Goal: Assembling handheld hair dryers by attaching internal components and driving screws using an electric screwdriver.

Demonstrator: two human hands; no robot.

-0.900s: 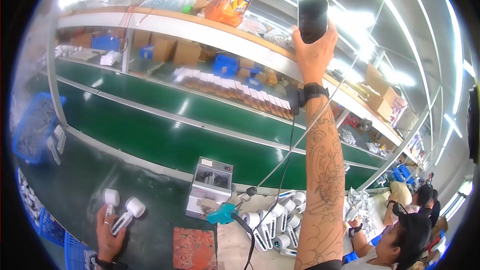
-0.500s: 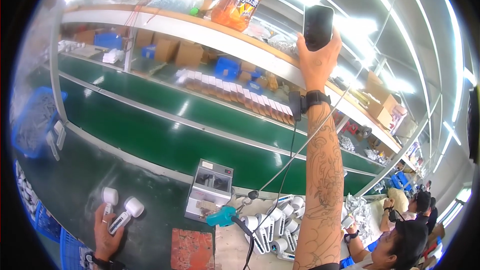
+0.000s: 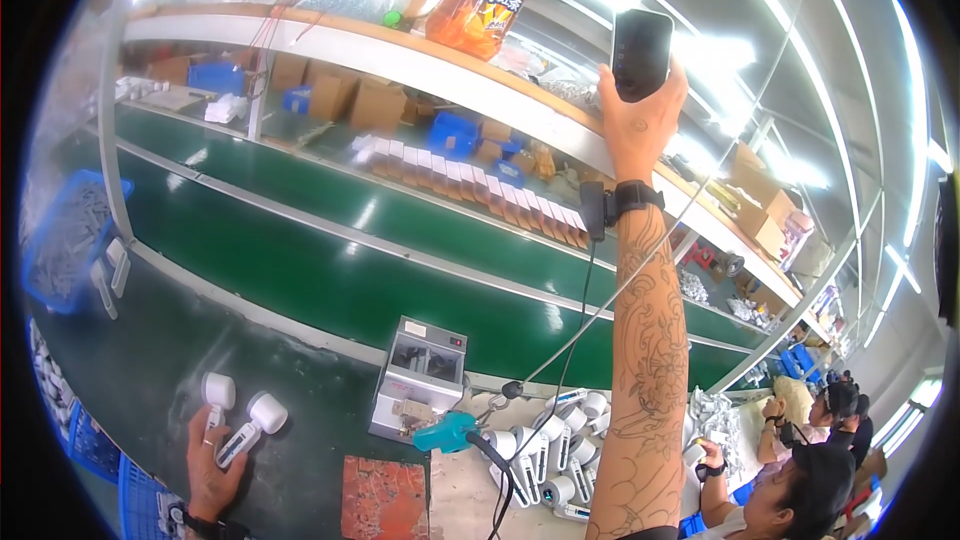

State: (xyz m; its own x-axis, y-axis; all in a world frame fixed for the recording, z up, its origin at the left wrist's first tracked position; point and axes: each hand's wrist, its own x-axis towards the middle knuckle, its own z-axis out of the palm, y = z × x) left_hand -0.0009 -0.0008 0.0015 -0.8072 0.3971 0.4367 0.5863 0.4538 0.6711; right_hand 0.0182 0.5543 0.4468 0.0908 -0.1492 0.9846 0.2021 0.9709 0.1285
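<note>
My right hand [image 3: 642, 125] is raised at the shelf's height, its fingers and thumb closed round the lower part of a black smartphone [image 3: 641, 52]. A dark band with a small box is strapped on that wrist. Low on the left, my left hand [image 3: 212, 470] rests at the dark green bench. Its fingers are wrapped at the handle of a white round-headed handheld device [image 3: 218, 391]. Close beside it, a second white handheld device [image 3: 264, 414] lies slanted, its handle end by my fingers. Part of each handle is hidden by the hand.
A grey metal machine [image 3: 421, 375] stands mid-bench, near a teal-handled hanging tool [image 3: 446, 433] and a red mat [image 3: 383, 498]. More white devices [image 3: 545, 455] are piled right of it. A shelf [image 3: 330, 38] carries an amber drink bottle [image 3: 481, 5]. Co-workers [image 3: 800, 490] sit at right.
My right hand and the smartphone have shifted very slightly right. My left hand and the two white devices stay nearly as they were. A co-worker's hand at right has moved a little.
</note>
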